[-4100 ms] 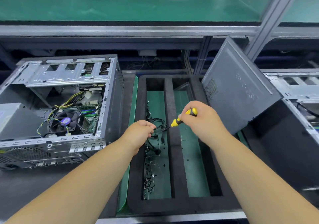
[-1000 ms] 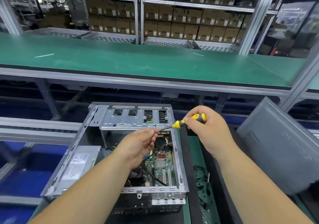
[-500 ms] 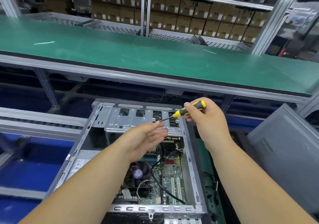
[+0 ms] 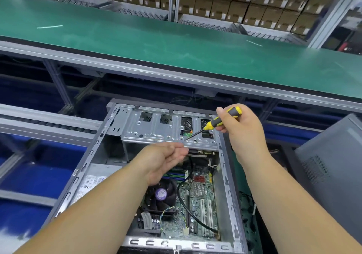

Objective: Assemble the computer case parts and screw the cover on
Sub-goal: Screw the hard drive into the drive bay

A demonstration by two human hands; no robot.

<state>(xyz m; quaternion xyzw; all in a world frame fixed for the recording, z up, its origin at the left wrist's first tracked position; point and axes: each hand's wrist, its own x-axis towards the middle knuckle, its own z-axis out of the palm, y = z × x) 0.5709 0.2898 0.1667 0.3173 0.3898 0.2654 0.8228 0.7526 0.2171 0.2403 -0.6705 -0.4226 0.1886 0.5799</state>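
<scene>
Head view: right hand [image 4: 242, 130] fingers are pinching the screwdriver [image 4: 221, 121], tip touching the drive bracket [image 4: 156, 132]; left hand [image 4: 164, 159] fingers are lying relaxed, spread.

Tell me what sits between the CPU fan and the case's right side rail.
In the head view, the green motherboard, crossed by a black cable, fills the stretch between the CPU fan and the right side rail.

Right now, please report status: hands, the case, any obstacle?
Right hand grips screwdriver, tip on drive bracket. Left hand open, palm up, over open case. Cover panel off, leaning at right. Nothing blocks the tip.
</scene>
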